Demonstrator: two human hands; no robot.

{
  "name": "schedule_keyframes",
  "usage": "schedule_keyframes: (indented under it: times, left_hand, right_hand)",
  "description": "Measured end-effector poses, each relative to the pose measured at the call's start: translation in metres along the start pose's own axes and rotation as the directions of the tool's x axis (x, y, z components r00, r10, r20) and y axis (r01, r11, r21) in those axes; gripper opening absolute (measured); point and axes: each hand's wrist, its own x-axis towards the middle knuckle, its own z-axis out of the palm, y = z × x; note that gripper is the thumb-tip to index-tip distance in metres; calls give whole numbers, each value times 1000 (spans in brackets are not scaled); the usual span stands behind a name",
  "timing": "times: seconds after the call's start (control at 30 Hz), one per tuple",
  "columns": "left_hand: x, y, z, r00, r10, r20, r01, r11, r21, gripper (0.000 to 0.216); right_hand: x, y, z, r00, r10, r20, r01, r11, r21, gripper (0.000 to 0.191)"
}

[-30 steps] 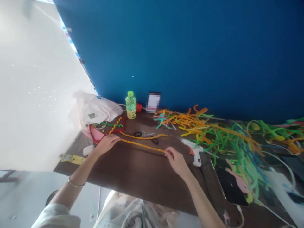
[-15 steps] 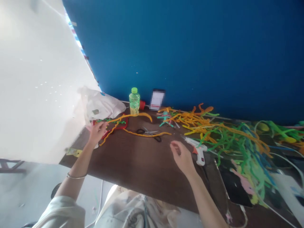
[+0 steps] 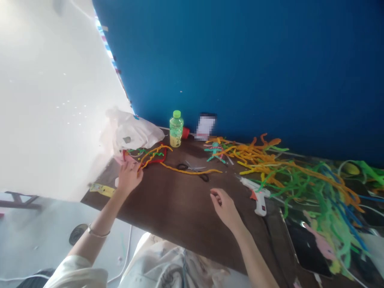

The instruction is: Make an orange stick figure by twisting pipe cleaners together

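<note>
My left hand (image 3: 129,177) lies at the table's left side, fingers stretched out, fingertips at the near end of a long orange pipe cleaner (image 3: 152,153). That pipe cleaner is draped over a red one (image 3: 157,160) in a small heap. My right hand (image 3: 224,205) hovers over the brown table (image 3: 177,208) with fingers loosely curled and nothing in them. Black-handled scissors (image 3: 206,177) lie between the hands, with a second orange pipe cleaner (image 3: 183,171) across them.
A white glue gun (image 3: 259,197) lies right of my right hand. A big tangle of orange, green and blue pipe cleaners (image 3: 300,174) covers the right side. A green-capped bottle (image 3: 176,129) and white plastic bag (image 3: 136,134) stand at the back left, before a blue wall. A dark tablet (image 3: 309,248) lies near right.
My right hand let go of the long orange pipe cleaner and curled in. My left hand swept the pipe cleaner left onto the heap by the red one.
</note>
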Motion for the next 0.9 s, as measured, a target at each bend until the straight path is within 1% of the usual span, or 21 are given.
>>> schedule_keyframes:
  times: [0.03,0.1,0.2,0.33,0.43,0.47,0.53,0.6,0.67,0.77,0.9]
  left_hand:
    - [2,6,2,1000,8,27,-8,1000,7,27]
    - [10,12,6,997,-25,68,24,999,25,28]
    - [23,11,10,990,-62,124,67,997,-35,24]
    - [34,15,13,986,-105,131,117,989,-87,24]
    - [41,23,17,982,-84,170,100,991,-87,27]
    - [43,24,18,975,-94,202,114,990,-87,25]
    - [49,23,18,957,-148,251,181,976,-117,25]
    - [55,20,17,941,-203,269,255,951,-175,28]
    - [59,20,17,932,-216,290,280,938,-203,32]
    - [62,25,20,920,-203,335,276,943,-187,33]
    - [72,28,19,901,-151,408,265,934,-241,22]
  right_hand:
    - [1,-1,1,1000,-6,8,6,1000,-1,22]
    - [2,-2,3,1000,-17,26,17,1000,-5,21]
    - [5,-6,4,998,-33,53,33,999,7,19]
    - [9,-13,8,997,-42,69,40,998,42,18]
    - [9,-20,12,996,-43,75,40,998,48,18]
    - [9,-21,13,995,-48,82,44,998,48,18]
    - [6,-21,11,993,-57,102,52,997,53,19]
    - [3,-19,7,993,-53,104,47,997,64,20]
    - [-1,-15,3,996,-32,81,27,997,69,20]
    - [-4,-11,-1,998,-4,57,1,998,59,20]
    - [-7,-11,-8,994,-30,104,24,998,61,20]
